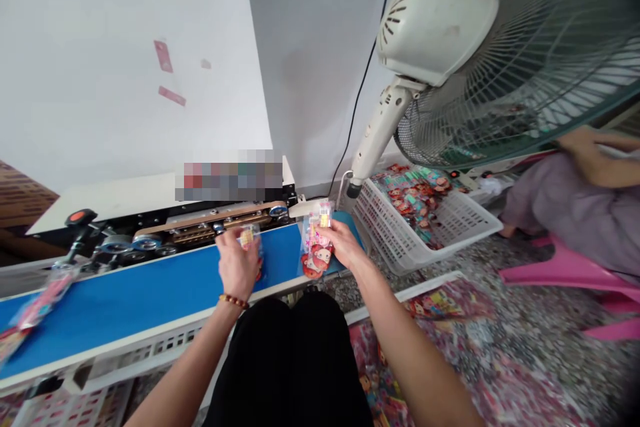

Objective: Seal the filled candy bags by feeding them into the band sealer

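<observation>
Left hand point(239, 267) pinching sachet point(249, 238) down on blue belt point(125, 300), top edge toward sealer rollers point(200, 230); right hand point(346, 245) clutching spare packet stack point(316, 250), within reach

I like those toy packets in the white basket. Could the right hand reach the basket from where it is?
Probably yes. The white basket sits open-topped beside the right hand, with nothing between them. But that hand holds a stack of packets, and the fan neck leans over the basket's near corner.
</observation>
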`<state>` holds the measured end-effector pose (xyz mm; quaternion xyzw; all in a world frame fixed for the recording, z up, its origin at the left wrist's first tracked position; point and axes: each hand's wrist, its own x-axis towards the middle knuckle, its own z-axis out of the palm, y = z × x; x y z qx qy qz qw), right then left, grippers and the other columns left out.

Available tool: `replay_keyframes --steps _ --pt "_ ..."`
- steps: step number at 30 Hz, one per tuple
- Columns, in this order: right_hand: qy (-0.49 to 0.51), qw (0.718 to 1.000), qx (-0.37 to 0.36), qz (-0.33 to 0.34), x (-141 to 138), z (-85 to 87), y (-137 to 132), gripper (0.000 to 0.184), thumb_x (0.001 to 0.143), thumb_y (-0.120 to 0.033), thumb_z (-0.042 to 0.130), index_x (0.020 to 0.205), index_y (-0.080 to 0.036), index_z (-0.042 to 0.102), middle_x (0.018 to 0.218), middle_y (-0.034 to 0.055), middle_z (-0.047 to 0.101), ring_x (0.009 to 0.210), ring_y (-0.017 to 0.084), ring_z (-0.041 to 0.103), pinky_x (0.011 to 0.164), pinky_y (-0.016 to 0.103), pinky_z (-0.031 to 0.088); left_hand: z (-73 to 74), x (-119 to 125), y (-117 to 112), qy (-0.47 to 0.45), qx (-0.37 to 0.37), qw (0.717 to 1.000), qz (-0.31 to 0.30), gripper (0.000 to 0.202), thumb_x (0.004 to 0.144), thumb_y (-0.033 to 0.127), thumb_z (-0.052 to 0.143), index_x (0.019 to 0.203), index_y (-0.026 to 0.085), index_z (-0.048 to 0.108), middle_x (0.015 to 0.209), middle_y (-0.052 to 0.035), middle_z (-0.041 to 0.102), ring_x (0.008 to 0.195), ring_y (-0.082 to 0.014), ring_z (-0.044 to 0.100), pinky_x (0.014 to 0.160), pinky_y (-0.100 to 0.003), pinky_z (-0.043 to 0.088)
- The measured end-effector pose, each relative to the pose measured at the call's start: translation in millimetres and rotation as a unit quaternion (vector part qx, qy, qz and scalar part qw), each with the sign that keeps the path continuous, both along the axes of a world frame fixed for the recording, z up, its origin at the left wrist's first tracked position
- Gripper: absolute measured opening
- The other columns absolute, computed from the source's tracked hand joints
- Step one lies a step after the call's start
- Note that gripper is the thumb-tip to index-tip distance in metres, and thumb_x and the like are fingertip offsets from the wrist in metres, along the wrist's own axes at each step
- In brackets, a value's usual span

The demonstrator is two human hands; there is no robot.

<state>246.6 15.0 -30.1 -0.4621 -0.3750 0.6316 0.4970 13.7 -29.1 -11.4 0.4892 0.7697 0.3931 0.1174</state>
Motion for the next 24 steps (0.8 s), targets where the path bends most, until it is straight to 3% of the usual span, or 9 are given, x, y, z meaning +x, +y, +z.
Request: replay_keyframes --steps 3,6,11,14,17,20,24 --pt "0.001 1.0 0.007 0.028 0.2 2.5 -1.2 0.037 0.057 -0.04 0.088 0.083 -0.017 0.077 0.079 0.0023 0.076 0.071 0.018 0.065 0.071 0.03 0.049 3.6 40.7 2.8 -0.067 0.009 0.986 -0.153 0.023 0.09 0.039 0.059 0.097 0.02 0.071 0.101 -0.0096 0.069 0.088 -0.0242 0.065 0.083 -0.035 0.051" --pt "-0.008 0.999 0.017 0.051 0.5 6.7 -3.3 0.035 0.06 -0.041 0.087 0.085 -0.018 0.078 0.077 0.001 0.075 0.074 0.019 0.064 0.075 0.03 0.049 9.8 78.7 24.7 -0.148 0.01 0.965 -0.217 0.023 0.088 0.036 0.063 0.098 0.019 0.074 0.097 -0.0085 0.07 0.082 -0.0212 0.063 0.082 -0.033 0.049" --pt "-0.071 0.996 0.04 0.04 2.3 6.8 -3.3 0.03 0.063 -0.041 0.083 0.081 -0.018 0.076 0.073 -0.0018 0.071 0.069 0.017 0.06 0.07 0.028 0.044 10.8 100.0 48.9 -0.324 0.018 0.924 -0.204 0.018 0.073 0.034 0.074 0.077 0.018 0.066 0.079 -0.0024 0.066 0.068 -0.0147 0.057 0.067 -0.027 0.046" --pt "-0.112 0.993 0.043 0.003 4.3 3.3 -2.6 0.029 0.062 -0.041 0.082 0.079 -0.018 0.074 0.069 -0.0032 0.068 0.065 0.016 0.057 0.065 0.027 0.043 8.5 96.7 48.4 -0.428 -0.042 0.883 -0.188 0.032 0.064 0.039 0.08 0.078 0.017 0.061 0.069 0.0011 0.06 0.053 -0.01 0.05 0.051 -0.023 0.036" --pt "-0.129 0.991 0.036 0.002 5.8 0.5 -3.4 0.031 0.062 -0.043 0.082 0.079 -0.019 0.074 0.069 -0.003 0.068 0.065 0.016 0.057 0.064 0.027 0.043 9.5 92.6 47.8 -0.471 -0.117 0.856 -0.177 0.037 0.057 0.038 0.084 0.075 0.016 0.061 0.059 0.0027 0.055 0.046 -0.0085 0.046 0.043 -0.021 0.023" --pt "-0.135 0.99 0.029 -0.009 8.5 -0.9 -3.7 0.032 0.061 -0.046 0.082 0.077 -0.019 0.074 0.07 -0.0017 0.069 0.066 0.017 0.059 0.066 0.028 0.044 10.4 90.1 53.0 -0.473 -0.125 0.861 -0.141 0.032 0.057 0.033 0.083 0.07 0.016 0.059 0.053 0.0044 0.05 0.043 -0.0077 0.044 0.041 -0.02 0.02" --pt "-0.162 0.982 0.036 -0.091 19.5 -1.9 -1.9 0.031 0.058 -0.046 0.082 0.075 -0.021 0.076 0.078 0.0019 0.074 0.077 0.022 0.064 0.077 0.033 0.048 4.7 84.8 66.6 -0.424 -0.129 0.891 -0.094 0.022 0.061 0.029 0.076 0.07 0.015 0.062 0.053 0.0028 0.052 0.042 -0.0086 0.045 0.04 -0.02 0.022"
